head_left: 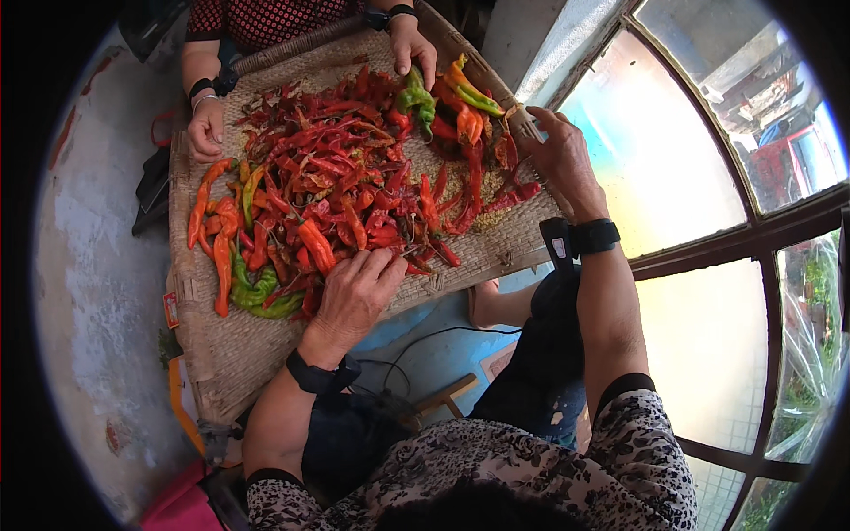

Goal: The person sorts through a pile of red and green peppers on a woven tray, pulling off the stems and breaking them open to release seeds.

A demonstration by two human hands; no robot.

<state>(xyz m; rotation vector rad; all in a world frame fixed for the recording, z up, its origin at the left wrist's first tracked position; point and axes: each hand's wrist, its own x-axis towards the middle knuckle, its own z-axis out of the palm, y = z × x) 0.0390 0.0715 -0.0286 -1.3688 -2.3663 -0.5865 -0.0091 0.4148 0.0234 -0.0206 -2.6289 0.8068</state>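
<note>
A woven tray [212, 336] is heaped with red chillies [323, 150], some shrivelled. Orange peppers [221, 257] and curled green ones [261, 292] lie at its left side, with more orange and yellow-green peppers [469, 97] at the upper right. My left hand [354, 296] rests among red chillies at the near middle, its fingers curled; what they hold, if anything, is hidden. My right hand [567, 164] has its fingers curled on the tray's right rim, beside the pile.
Opposite, another person's one hand [205, 128] rests at the tray's left; the other [412, 49] is on a green pepper [416, 102]. A framed window [673, 336] fills the right. Below are a wooden stool [447, 394] and a dark cable [425, 341]. A wall [88, 283] stands left.
</note>
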